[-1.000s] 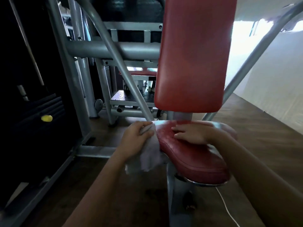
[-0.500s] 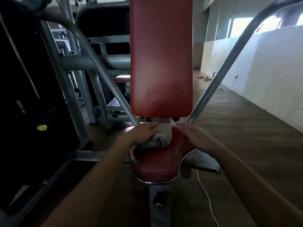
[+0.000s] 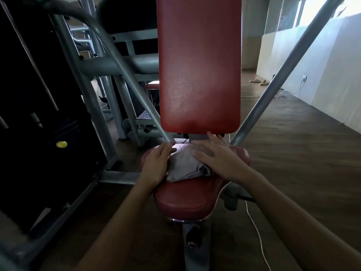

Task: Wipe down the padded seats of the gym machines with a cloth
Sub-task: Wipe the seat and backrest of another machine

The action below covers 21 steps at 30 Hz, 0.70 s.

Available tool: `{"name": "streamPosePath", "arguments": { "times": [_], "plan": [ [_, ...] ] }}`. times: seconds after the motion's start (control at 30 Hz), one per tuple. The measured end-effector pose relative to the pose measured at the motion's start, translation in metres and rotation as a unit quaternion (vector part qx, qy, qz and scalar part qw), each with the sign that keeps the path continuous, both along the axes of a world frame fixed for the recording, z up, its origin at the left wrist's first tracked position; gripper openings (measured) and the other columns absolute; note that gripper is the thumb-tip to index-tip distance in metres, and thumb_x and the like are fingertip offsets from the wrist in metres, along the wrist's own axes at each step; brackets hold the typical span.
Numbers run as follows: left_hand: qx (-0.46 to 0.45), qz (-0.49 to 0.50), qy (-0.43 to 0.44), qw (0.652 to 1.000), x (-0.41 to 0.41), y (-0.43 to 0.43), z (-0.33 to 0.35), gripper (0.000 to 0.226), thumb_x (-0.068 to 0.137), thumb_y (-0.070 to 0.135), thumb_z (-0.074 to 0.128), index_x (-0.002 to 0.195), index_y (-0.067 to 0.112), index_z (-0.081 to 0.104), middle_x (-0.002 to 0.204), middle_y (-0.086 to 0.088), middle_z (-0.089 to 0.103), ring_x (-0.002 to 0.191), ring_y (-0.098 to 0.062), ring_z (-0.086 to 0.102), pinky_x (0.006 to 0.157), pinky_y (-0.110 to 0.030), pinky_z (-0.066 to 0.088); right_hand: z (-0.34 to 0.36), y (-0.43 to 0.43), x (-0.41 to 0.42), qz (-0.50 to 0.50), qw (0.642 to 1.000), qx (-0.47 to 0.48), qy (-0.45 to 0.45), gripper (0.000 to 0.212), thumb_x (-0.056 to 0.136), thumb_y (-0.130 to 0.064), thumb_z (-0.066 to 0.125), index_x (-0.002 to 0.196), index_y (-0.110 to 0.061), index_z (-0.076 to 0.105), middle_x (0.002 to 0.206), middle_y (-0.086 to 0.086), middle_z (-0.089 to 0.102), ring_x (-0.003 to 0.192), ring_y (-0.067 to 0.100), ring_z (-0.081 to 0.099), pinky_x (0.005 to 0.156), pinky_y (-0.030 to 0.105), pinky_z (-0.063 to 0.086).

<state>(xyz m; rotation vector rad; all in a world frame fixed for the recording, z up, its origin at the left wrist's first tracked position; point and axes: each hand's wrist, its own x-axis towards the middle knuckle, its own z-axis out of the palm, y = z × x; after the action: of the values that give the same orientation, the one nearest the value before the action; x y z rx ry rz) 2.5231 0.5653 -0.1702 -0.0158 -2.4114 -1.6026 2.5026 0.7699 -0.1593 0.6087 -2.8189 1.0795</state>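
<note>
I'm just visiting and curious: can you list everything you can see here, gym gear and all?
seat pad: one, red, centre, under the cloth and hands
back pad: one, red, upright above the seat pad
cloth: one, grey, bunched on the seat pad's rear
frame tubes: several, grey, either side of the back pad
weight stack: one, black, far left
pin: one, yellow, on the weight stack
floor: brown wood
cable: one, white, on the floor, right
slippers: a pair, pale, far back on the floor
left hand: at the cloth's left edge
right hand: flat on the cloth, fingers spread
</note>
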Motion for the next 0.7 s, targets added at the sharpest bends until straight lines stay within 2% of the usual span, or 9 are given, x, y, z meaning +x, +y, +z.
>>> {"name": "streamPosePath", "arguments": {
  "times": [0.07, 0.13, 0.17, 0.27, 0.33, 0.4, 0.5, 0.6, 0.7],
  "plan": [
    [-0.082, 0.037, 0.009, 0.996, -0.013, -0.007, -0.006, 0.030, 0.105, 0.023, 0.048, 0.120, 0.015, 0.071, 0.124, -0.003, 0.071, 0.114, -0.015, 0.063, 0.093, -0.020, 0.046, 0.012, -0.007, -0.011, 0.026, 1.000, 0.008, -0.004, 0.072, 0.076, -0.081, 0.051, 0.141, -0.051, 0.048, 0.164, -0.004, 0.027, 0.154, 0.020, 0.014, 0.124, 0.048, 0.017],
    [-0.149, 0.040, -0.016, 0.988, -0.028, -0.017, -0.016, 0.030, 0.104, 0.019, 0.049, 0.124, 0.012, 0.070, 0.130, -0.007, 0.068, 0.122, -0.022, 0.059, 0.103, -0.032, 0.042, 0.019, -0.017, -0.023, 0.051, 0.998, 0.027, -0.024, 0.083, 0.071, -0.081, 0.057, 0.144, -0.043, 0.048, 0.155, -0.007, 0.042, 0.143, 0.011, 0.035, 0.116, 0.033, 0.029],
    [-0.168, 0.029, -0.023, 0.985, -0.033, -0.021, -0.021, 0.031, 0.104, 0.020, 0.049, 0.126, 0.012, 0.069, 0.132, -0.009, 0.067, 0.124, -0.024, 0.058, 0.105, -0.035, 0.040, 0.017, -0.023, -0.028, 0.061, 0.996, 0.061, -0.034, 0.083, 0.073, -0.078, 0.060, 0.146, -0.041, 0.047, 0.152, -0.007, 0.045, 0.138, 0.009, 0.038, 0.113, 0.030, 0.030],
    [-0.171, -0.009, -0.002, 0.985, -0.042, -0.032, -0.035, 0.033, 0.102, 0.026, 0.049, 0.127, 0.015, 0.069, 0.136, -0.005, 0.063, 0.129, -0.021, 0.054, 0.110, -0.034, 0.037, 0.000, -0.036, -0.031, 0.053, 0.987, 0.147, -0.025, 0.083, 0.070, -0.083, 0.057, 0.145, -0.047, 0.045, 0.149, -0.009, 0.042, 0.140, 0.013, 0.033, 0.119, 0.037, 0.026],
    [-0.176, -0.019, 0.010, 0.984, -0.047, -0.041, -0.040, 0.031, 0.102, 0.021, 0.052, 0.128, 0.017, 0.069, 0.142, 0.000, 0.058, 0.135, -0.015, 0.048, 0.113, -0.025, 0.032, -0.001, -0.042, -0.025, 0.027, 0.987, 0.157, -0.033, 0.086, 0.065, -0.091, 0.049, 0.143, -0.054, 0.042, 0.145, -0.015, 0.040, 0.141, 0.010, 0.028, 0.122, 0.042, 0.019],
    [-0.200, -0.056, -0.001, 0.978, -0.047, -0.050, -0.040, 0.037, 0.101, 0.030, 0.051, 0.134, 0.020, 0.064, 0.150, 0.003, 0.050, 0.143, -0.014, 0.040, 0.114, -0.021, 0.025, 0.004, -0.046, -0.018, 0.022, 0.977, 0.212, -0.020, 0.091, 0.063, -0.096, 0.038, 0.145, -0.056, 0.035, 0.145, -0.016, 0.038, 0.144, 0.011, 0.023, 0.123, 0.051, 0.009],
    [-0.234, -0.106, -0.036, 0.966, -0.044, -0.062, -0.030, 0.055, 0.092, 0.047, 0.042, 0.140, 0.027, 0.058, 0.156, 0.004, 0.043, 0.149, -0.016, 0.031, 0.122, -0.029, 0.021, 0.012, -0.052, -0.017, 0.022, 0.968, 0.246, -0.040, 0.098, 0.060, -0.098, 0.025, 0.146, -0.053, 0.035, 0.142, -0.014, 0.040, 0.142, 0.014, 0.025, 0.123, 0.051, 0.010],
    [-0.259, -0.113, -0.044, 0.958, -0.043, -0.071, -0.015, 0.041, 0.099, 0.038, 0.056, 0.139, 0.028, 0.060, 0.154, 0.005, 0.047, 0.146, -0.014, 0.035, 0.120, -0.030, 0.026, 0.019, -0.054, -0.017, 0.023, 0.973, 0.215, -0.077, 0.082, 0.066, -0.089, 0.038, 0.137, -0.048, 0.046, 0.128, -0.012, 0.044, 0.128, 0.014, 0.034, 0.112, 0.040, 0.031],
    [-0.274, -0.130, -0.081, 0.949, -0.042, -0.075, 0.014, 0.033, 0.098, 0.022, 0.062, 0.130, 0.028, 0.066, 0.143, 0.009, 0.057, 0.134, -0.010, 0.049, 0.109, -0.027, 0.039, 0.035, -0.060, -0.019, 0.016, 0.980, 0.178, -0.087, 0.047, 0.082, -0.053, 0.068, 0.125, -0.036, 0.058, 0.105, -0.015, 0.046, 0.108, 0.013, 0.040, 0.091, 0.028, 0.033]
  ]
}}
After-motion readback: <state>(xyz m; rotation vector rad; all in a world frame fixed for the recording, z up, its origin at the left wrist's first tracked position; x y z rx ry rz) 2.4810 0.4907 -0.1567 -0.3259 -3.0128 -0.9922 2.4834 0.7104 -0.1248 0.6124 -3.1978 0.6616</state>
